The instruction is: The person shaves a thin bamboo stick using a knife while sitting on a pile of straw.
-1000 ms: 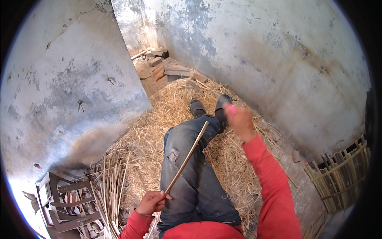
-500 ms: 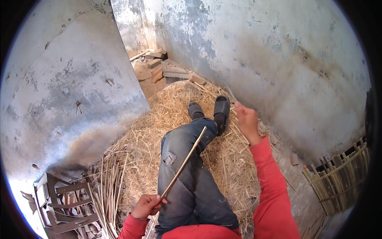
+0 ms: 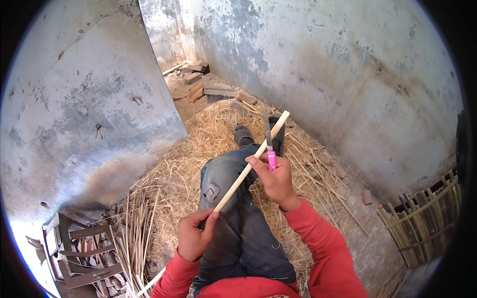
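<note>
My left hand [image 3: 195,234] is closed on the lower end of a long pale strip of split bamboo or wood [image 3: 237,182]. The strip slants up and to the right over my legs. In my right hand [image 3: 278,185] is a knife [image 3: 272,160] with a pink handle and a narrow dark blade pointing away from me. The blade crosses the strip near its far end, and my right thumb and fingers are also at the strip just below the knife. Whether the edge bites into the strip cannot be made out.
Straw and shavings [image 3: 174,184] cover the floor around my legs [image 3: 223,238]. A bundle of thin strips [image 3: 136,233] and a dark metal frame [image 3: 92,253] lie at left. A slatted basket [image 3: 422,223] stands at right. Bricks [image 3: 196,89] lie by the peeling walls [image 3: 318,59].
My right hand has come in from near the right wall to the strip, bringing the knife over it. My left hand has moved up and right, and the strip now reaches farther forward.
</note>
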Available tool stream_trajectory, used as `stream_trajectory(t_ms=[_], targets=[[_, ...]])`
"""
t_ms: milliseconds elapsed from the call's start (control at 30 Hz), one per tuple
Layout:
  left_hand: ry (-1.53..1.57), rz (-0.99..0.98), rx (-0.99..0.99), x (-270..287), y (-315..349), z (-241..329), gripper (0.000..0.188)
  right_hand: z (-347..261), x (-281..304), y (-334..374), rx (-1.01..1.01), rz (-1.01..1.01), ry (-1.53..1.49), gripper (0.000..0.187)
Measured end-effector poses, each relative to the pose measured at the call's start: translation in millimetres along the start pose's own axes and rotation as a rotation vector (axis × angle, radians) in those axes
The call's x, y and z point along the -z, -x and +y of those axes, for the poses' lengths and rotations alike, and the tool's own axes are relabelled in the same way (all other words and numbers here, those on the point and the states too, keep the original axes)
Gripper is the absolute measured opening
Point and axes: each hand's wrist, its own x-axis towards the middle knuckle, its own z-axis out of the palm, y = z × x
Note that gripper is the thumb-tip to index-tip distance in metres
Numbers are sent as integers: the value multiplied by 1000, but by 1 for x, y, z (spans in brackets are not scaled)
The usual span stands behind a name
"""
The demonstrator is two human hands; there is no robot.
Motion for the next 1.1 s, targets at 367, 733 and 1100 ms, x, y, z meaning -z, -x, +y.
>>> stream_trajectory(t_ms=[367,733,1100], targets=[[46,-183,238,79,9,-38,21,-18,51,-29,34,154,-73,26],[-78,-35,130,76,22,-57,20,10,64,-32,141,148,384,45],[-100,17,103,68,24,-50,19,23,21,5,281,-32,690,39]])
